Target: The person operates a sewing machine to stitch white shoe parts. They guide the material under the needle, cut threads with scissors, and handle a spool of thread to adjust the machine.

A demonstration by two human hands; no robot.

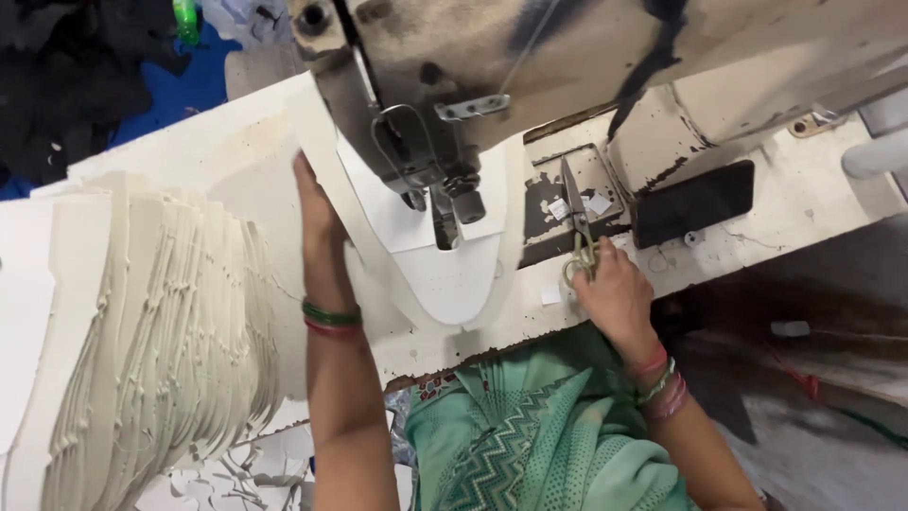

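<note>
A sewing machine [530, 76] fills the far side. Beneath its needle lies a white fabric piece [445, 274], long axis near-to-far. The left hand [317, 213] presses flat on its left edge; the right hand [615, 293] grips thread snips [577, 222] to the right.

Small paper labels on the sewing table

We are seeing two small white squarish labels [579, 205] lying on the dark plate [553, 213] near the table's [813, 203] front edge, a third [550, 294] right at it.

Thread snips [579, 237], white cut piece [445, 274]
</note>
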